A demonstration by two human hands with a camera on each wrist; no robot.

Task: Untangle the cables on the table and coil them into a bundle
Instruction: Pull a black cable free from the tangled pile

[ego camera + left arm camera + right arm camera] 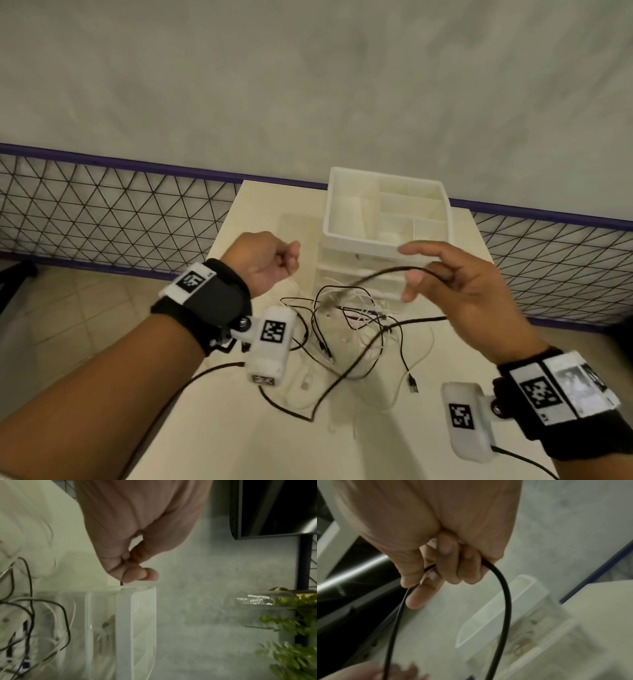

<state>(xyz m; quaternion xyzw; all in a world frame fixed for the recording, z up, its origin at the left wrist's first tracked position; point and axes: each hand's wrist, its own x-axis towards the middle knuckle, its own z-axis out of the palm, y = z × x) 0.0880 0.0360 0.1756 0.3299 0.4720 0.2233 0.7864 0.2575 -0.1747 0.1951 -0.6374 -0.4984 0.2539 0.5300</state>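
Nearest the camera in the head view, the person's two forearms reach forward over the cream surface (219, 431), each wrist wrapped in a black band that carries a white camera block printed with black-and-white square markers. Between the forearms, a loose tangle of cables (346, 329) lies on the surface, thin black strands crossing white ones, with a black plug end (412, 383) lying free on its right side. The right hand (459, 287) is raised above the tangle with its fingers curled around a black cable (383, 272); the right wrist view shows that cable running between thumb and forefinger and looping out again from under the curled fingers. The cable sags from this hand toward the pile. The left hand (270, 262) is held up at about the same height, left of the tangle, its fingertips pressed together; in the left wrist view a short dark tip (122, 583) pokes out below the pinching fingers, but what it belongs to is too blurred to tell. Just behind the tangle stands a white plastic organizer (387, 212) with open compartments on top and clear drawers below. Farther back, a purple-framed wire mesh panel (102, 209) runs along the floor beneath a plain grey wall (308, 85)
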